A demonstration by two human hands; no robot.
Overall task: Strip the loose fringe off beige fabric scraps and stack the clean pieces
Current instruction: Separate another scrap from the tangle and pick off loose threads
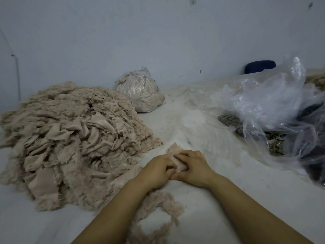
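both hands met at the middle of the white work surface (202, 131) over a single beige scrap (175, 150). the left hand (156, 170) lay on the near left part of the scrap, fingers curled and pinching the cloth. the right hand (192, 166) lay on the right part, fingers bent over the cloth and its thumb tucked low against the edge, also gripping the scrap. the two hands touched each other at the fingertips. the far end of the scrap stuck out beyond the knuckles, its edge fuzzy.

a large heap of beige scraps (70, 141) covered the left side of the surface, frayed at most edges, its near edge reaching close to the left forearm. a loose strand of stripped fringe (163, 206) lay in a ragged loop on the surface under and between the two forearms.

at the back, against the pale wall (158, 32), stood a tied clear bag of beige fibre (140, 90), just beyond the heap. a crumpled clear plastic bag (267, 103) filled the right side, with grey-green scraps (274, 141) and dark cloth visible under and through it. a dark blue object (260, 66) showed behind it at the wall; it could not be identified.
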